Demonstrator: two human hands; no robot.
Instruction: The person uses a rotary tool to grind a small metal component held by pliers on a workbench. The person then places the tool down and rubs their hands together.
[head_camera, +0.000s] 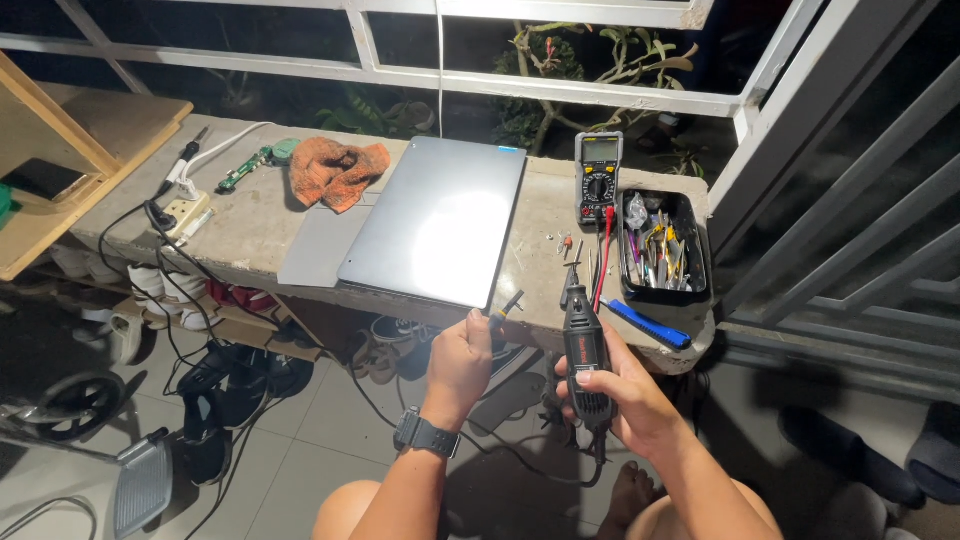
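Note:
My right hand grips a black corded rotary tool, held upright with its tip pointing at the concrete ledge. My left hand, with a black watch on the wrist, pinches a small screwdriver near the front edge of a closed grey laptop. The laptop lies flat on the ledge, with a bright glare on its lid. The two hands sit side by side, just below the ledge's front edge.
A multimeter with red and black leads and a black tray of small tools stand right of the laptop. A blue tool lies near the edge. An orange rag, circuit board and power strip are left. Shoes lie below.

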